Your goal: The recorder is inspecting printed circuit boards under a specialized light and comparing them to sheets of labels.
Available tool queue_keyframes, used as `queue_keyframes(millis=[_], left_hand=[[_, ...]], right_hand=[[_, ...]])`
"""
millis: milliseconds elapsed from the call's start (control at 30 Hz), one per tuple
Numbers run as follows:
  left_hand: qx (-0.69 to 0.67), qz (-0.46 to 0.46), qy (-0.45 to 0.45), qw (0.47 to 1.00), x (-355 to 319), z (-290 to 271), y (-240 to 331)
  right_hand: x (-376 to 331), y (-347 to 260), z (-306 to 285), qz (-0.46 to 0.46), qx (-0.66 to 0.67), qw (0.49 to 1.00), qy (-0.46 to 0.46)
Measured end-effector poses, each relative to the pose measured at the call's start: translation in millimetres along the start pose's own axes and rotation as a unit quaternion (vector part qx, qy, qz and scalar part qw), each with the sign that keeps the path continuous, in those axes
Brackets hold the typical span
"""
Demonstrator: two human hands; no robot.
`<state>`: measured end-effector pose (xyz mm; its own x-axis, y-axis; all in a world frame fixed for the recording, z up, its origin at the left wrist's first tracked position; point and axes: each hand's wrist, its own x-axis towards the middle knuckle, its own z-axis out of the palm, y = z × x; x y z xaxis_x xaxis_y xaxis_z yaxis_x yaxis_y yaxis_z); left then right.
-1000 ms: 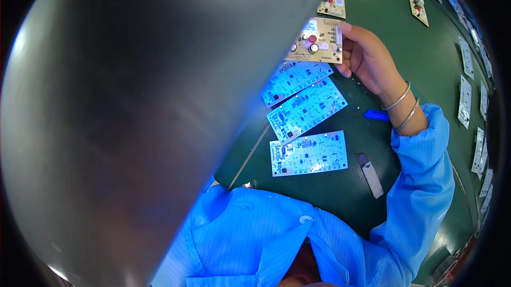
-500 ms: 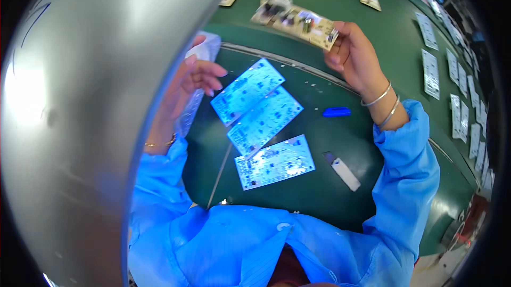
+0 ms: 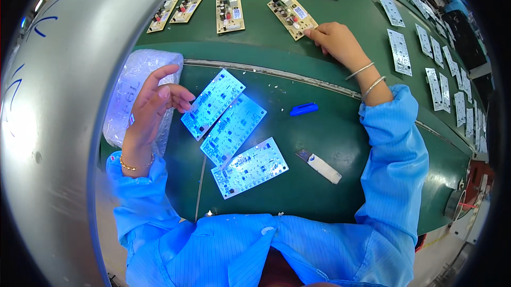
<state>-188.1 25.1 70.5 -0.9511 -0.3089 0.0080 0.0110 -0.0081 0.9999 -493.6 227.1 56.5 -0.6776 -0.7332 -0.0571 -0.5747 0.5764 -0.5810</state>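
Note:
My right hand (image 3: 336, 42) pinches the near right corner of a tan circuit board (image 3: 292, 14) with tall components. That board is at the far green surface, beside similar boards; I cannot tell whether it lies fully flat. My left hand (image 3: 151, 105) is open with fingers apart, holding nothing. Its fingertips are close to the upper of two overlapping circuit boards (image 3: 215, 101), whose solder sides are lit blue-white. Partly beneath this one is the second board (image 3: 234, 127). A third board (image 3: 250, 167) lies nearer me, its upper left edge meeting the second.
Bubble wrap (image 3: 120, 106) lies left of my left hand, next to a large curved metal shape (image 3: 58, 143). A blue pen cap (image 3: 304, 108) and a white-handled blade (image 3: 322, 169) rest on the green table (image 3: 324, 202). Several pale boards (image 3: 400, 52) stand in rows at right.
My right hand has brought the tan board from mid-air to the far surface beside the others. My left hand is more spread. The view has shifted, showing more tan boards and the bubble wrap.

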Motion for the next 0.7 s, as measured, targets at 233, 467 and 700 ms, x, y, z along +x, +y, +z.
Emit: queue_keyframes(millis=[233,467,700], left_hand=[[0.042,0.026,0.040,0.998,-1,8,2],[-0.134,0.113,0.033,0.984,2,-11,-14],[0.013,0.172,0.219,0.960,15,18,-12]], right_hand=[[-21,62,-43,-0.176,-0.264,0.897,0.307],[-62,145,-70,0.035,-0.453,0.836,0.309],[-52,115,-56,-0.111,-0.284,0.892,0.334]])
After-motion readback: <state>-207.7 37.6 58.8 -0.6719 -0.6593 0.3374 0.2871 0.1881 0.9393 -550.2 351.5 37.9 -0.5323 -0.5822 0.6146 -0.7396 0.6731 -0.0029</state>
